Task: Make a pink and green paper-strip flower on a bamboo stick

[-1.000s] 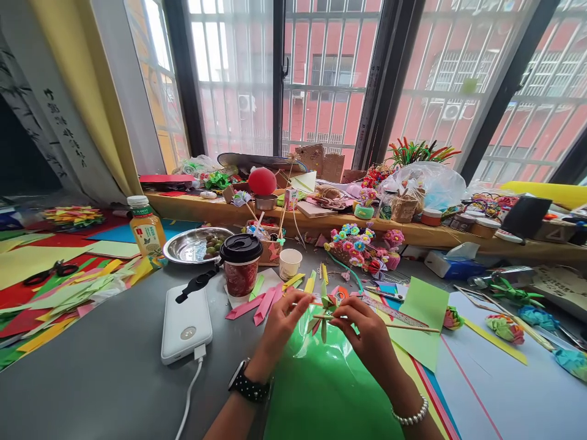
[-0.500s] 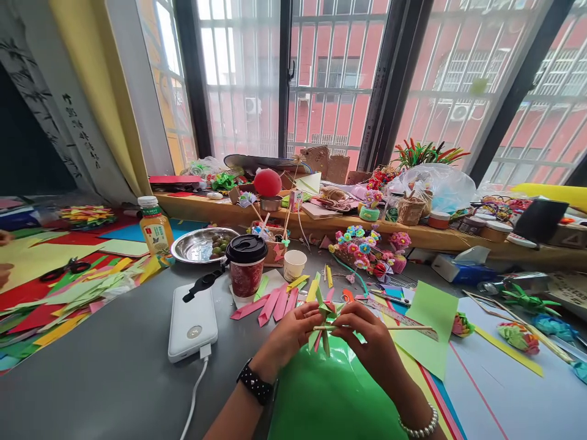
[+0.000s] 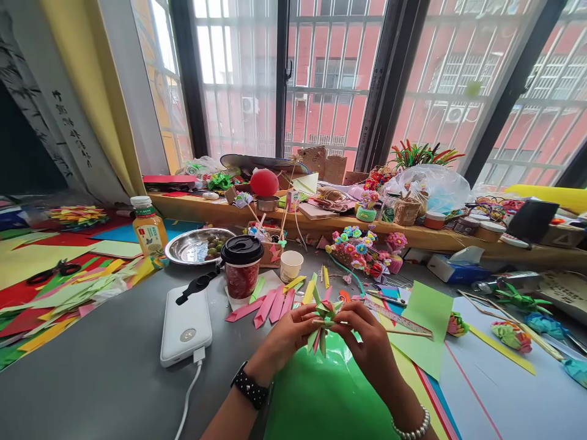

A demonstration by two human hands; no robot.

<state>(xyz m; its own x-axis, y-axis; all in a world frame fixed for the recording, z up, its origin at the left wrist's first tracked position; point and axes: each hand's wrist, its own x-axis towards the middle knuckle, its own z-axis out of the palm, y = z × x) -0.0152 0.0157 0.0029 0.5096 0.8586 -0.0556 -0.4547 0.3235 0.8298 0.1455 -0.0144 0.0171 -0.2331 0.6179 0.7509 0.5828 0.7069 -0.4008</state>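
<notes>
Both hands close together here, fingers pinched around one small green-and-pink paper flower [image 3: 322,333], held just above a shiny green sheet [image 3: 321,400]. The left hand [image 3: 285,338] grips its left side; the right hand [image 3: 367,336] has the other, and a thin stick [image 3: 413,333] runs across, poking out to the right beneath that palm. Several pointed petals already fan out, so the shaping looks well under way, though whether the stick is fixed I can't tell. Just beyond, folded pink strips [image 3: 263,310] lie flat and loose, apparently unused, beside a dark-lidded cup [image 3: 241,269]. Over to the right, a multicoloured paper bloom [image 3: 511,336] rests on white paper [image 3: 518,391], fuller and rounder, seemingly finished. By that measure, the one in hand looks only partly made.
</notes>
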